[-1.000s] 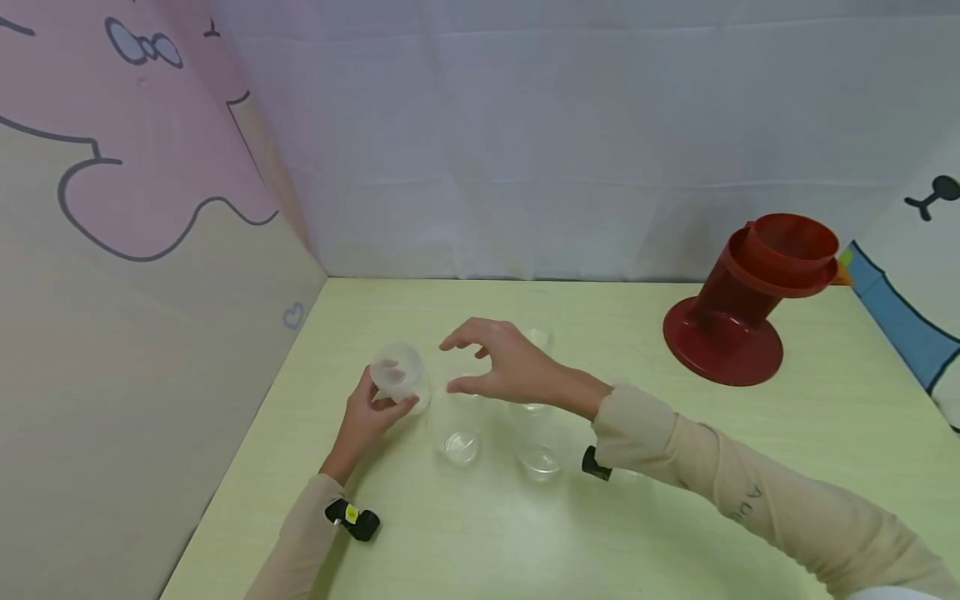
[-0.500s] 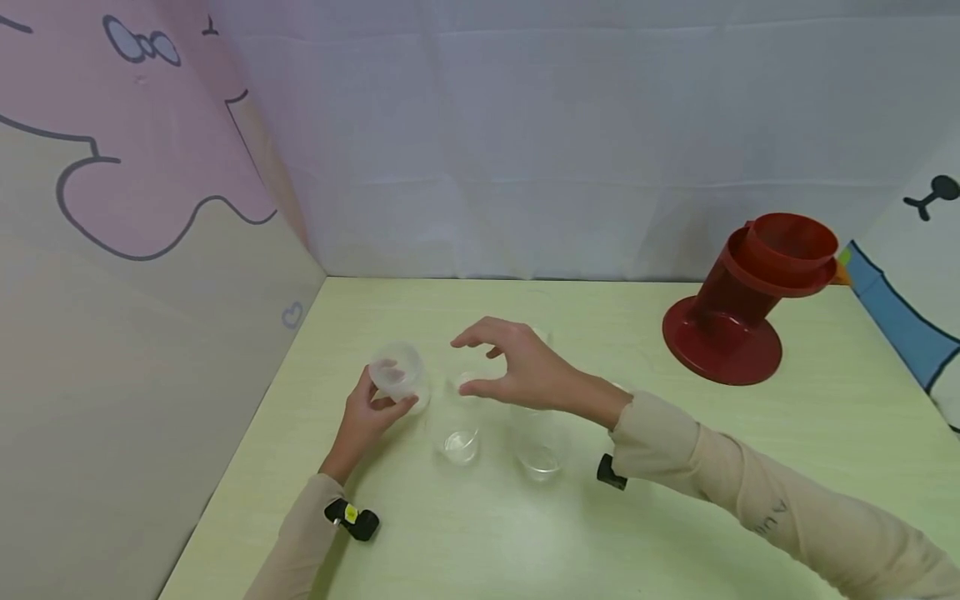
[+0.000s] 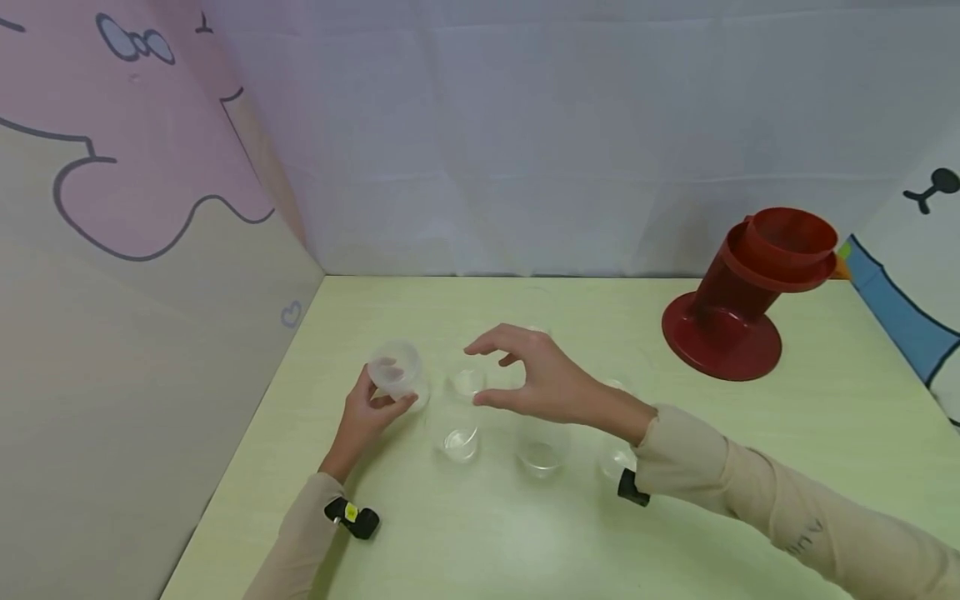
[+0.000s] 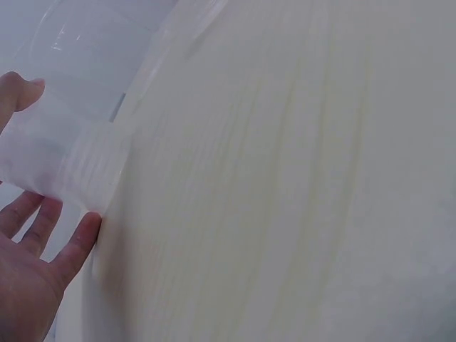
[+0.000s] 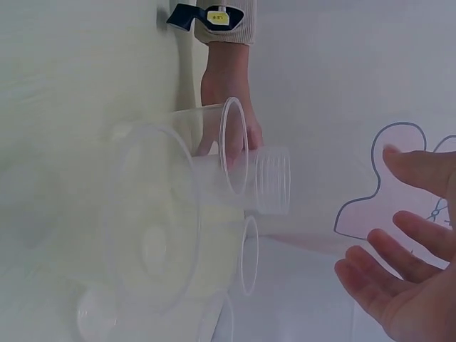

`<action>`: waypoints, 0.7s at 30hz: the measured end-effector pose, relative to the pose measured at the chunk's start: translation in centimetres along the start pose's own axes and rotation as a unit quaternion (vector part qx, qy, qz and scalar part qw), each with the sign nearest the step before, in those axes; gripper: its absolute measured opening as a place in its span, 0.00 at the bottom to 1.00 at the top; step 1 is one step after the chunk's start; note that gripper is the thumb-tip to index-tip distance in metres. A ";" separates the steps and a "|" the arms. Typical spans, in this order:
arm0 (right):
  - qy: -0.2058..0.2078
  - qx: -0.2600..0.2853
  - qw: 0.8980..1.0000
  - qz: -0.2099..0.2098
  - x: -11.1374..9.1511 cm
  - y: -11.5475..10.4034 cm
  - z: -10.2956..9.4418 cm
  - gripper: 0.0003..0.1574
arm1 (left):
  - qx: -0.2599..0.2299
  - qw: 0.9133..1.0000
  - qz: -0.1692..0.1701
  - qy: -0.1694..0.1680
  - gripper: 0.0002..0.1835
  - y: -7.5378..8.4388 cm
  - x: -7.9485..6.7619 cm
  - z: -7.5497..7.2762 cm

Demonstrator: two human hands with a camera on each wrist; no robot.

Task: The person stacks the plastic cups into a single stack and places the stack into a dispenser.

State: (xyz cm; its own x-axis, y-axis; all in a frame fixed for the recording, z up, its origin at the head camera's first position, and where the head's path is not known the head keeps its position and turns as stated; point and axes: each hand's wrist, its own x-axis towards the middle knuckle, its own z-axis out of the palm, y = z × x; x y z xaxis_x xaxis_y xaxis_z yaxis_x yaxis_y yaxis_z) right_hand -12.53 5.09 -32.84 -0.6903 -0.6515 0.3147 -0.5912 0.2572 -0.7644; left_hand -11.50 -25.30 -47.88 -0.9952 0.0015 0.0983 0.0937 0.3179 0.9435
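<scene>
My left hand (image 3: 366,421) holds a stack of clear plastic cups (image 3: 396,372) upright at the left of the table, thumb on the near side. In the right wrist view, several rims sit close together at the top of the stack (image 5: 273,182). The left wrist view has fingers and thumb around the stack's ribbed side (image 4: 78,153). My right hand (image 3: 543,382) hovers over other clear cups, thumb and fingers spread apart with nothing between them. Below its fingertips stands a clear cup (image 3: 467,383); nearer the front are another cup (image 3: 460,444) and a wider-looking cup (image 3: 542,457).
More clear cups stand partly behind the right hand and by its wrist, one cup (image 3: 617,461) beside the black wrist camera (image 3: 633,488). A dark red stand (image 3: 723,337) with a red cup-shaped top (image 3: 793,233) is at the back right. Curtains line the table's back and sides.
My right hand has drawn to the right and slightly toward me, uncovering a cup in the back row. My left hand and its stack stay in place.
</scene>
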 end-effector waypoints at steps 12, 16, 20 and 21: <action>0.024 0.013 1.000 -0.004 -1.9 0.2 -0.6 0.29 | 0.001 1.000 -0.005 -0.002 0.37 -0.1 0.0 -0.1; 0.033 0.012 0.999 0.002 -2.8 0.4 -0.9 0.29 | -0.002 1.000 -0.001 -0.006 0.37 -0.3 0.0 -0.1; 0.038 0.005 0.999 0.011 -3.7 0.6 -1.3 0.30 | 0.000 1.000 0.007 -0.003 0.37 -0.3 0.1 -0.1; 0.038 0.005 0.999 0.012 -3.9 0.7 -1.3 0.30 | 0.001 1.000 0.008 -0.002 0.37 -0.3 0.1 -0.1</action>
State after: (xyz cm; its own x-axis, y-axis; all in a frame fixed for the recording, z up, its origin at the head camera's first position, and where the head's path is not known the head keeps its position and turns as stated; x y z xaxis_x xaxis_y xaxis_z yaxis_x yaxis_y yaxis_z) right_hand -10.80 8.78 -33.91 -0.7345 -0.5885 0.3380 -0.5701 0.2649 -0.7777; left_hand -11.65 -25.46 -48.16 -0.9937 0.0109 0.1113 0.1089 0.3199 0.9412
